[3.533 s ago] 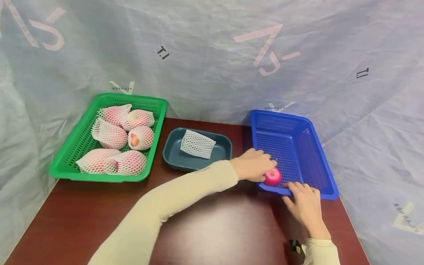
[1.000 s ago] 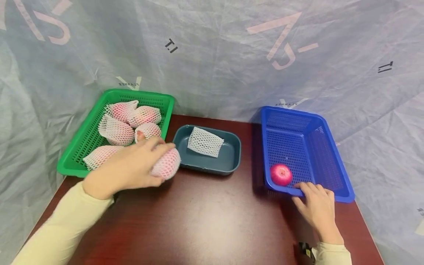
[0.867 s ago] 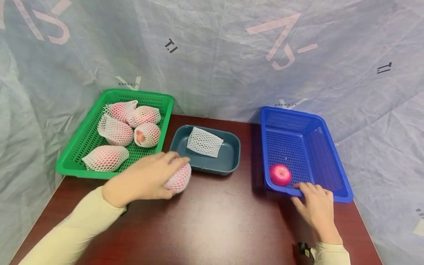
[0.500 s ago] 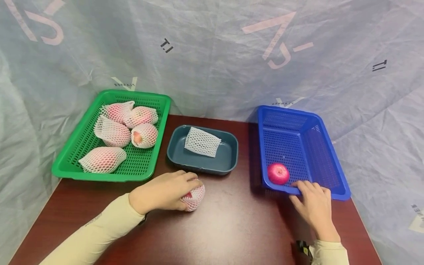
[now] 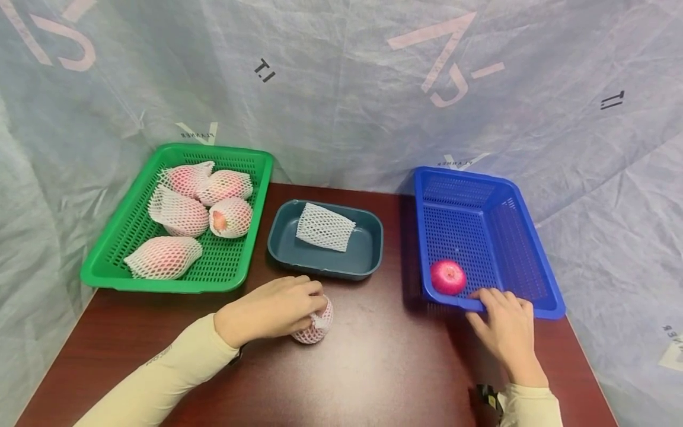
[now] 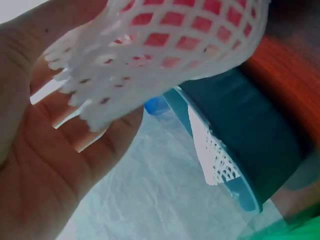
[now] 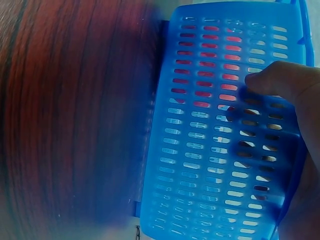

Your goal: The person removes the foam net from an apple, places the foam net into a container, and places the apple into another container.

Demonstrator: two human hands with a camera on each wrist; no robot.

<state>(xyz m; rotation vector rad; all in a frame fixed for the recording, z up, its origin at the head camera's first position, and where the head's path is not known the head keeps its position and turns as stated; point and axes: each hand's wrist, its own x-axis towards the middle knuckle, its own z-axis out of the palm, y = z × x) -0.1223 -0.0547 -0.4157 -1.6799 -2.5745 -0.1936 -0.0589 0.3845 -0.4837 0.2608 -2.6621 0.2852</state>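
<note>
My left hand [image 5: 270, 311] pinches the gathered end of a white foam net sleeve [image 5: 323, 320] on a red apple [image 6: 187, 42], just in front of the grey-blue tray. The left wrist view has the loose, frilled net end between thumb and fingers, with red skin showing through the mesh. Over at the right, my right hand [image 5: 504, 332] grips the near rim of a blue basket [image 5: 533, 255], fingers inside and thumb on the outer wall. A bare red apple [image 5: 448, 277] lies in that basket's near left corner. In the right wrist view, its red shows through the slots.
A green basket [image 5: 246, 249] at the left holds several net-wrapped fruits [image 5: 164, 257]. Between the baskets stands the grey-blue tray [image 5: 368, 261], with a loose foam net [image 5: 325, 228] lying in it. A grey fabric sheet [image 5: 341, 107] hangs behind the brown table [image 5: 373, 367].
My left hand left the bare apple in the blue basket, took a net-wrapped apple from the green basket and brought it right to the table front. Its fingers now pinch the net end. The right hand stayed.
</note>
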